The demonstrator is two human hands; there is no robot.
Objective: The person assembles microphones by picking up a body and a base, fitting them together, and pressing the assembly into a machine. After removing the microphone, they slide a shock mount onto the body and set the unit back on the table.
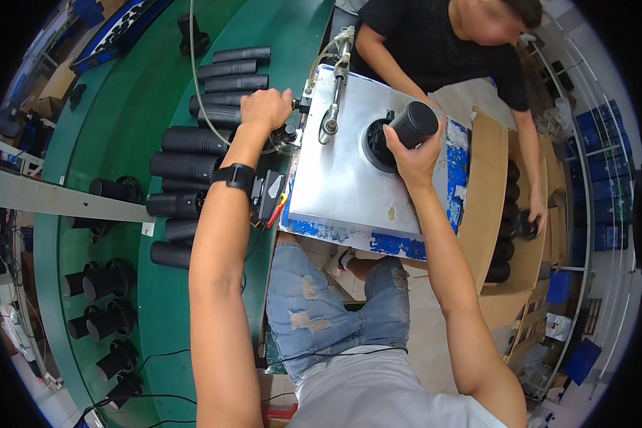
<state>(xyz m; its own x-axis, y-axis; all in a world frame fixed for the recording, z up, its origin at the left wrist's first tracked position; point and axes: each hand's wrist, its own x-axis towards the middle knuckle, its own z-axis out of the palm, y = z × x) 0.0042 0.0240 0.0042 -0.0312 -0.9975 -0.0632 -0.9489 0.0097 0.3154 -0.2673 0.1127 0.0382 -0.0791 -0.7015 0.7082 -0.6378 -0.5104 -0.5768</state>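
Right hand (415,153) wraps its grip tight round a black cylinder (415,123) over the round black fixture (378,146) on the metal desk (342,185). Left hand (266,108), fist pressed together, clasps a lever knob (297,105). Right, an open brown carton (488,178) holds black cylinders.

I count nine black cylinders (192,140) lying in a row on the green conveyor (132,107) left of the metal plate (349,171). One more cylinder (414,123) stands on that plate. Right of it, one cardboard box (488,192) holds about six black tubes (505,232).
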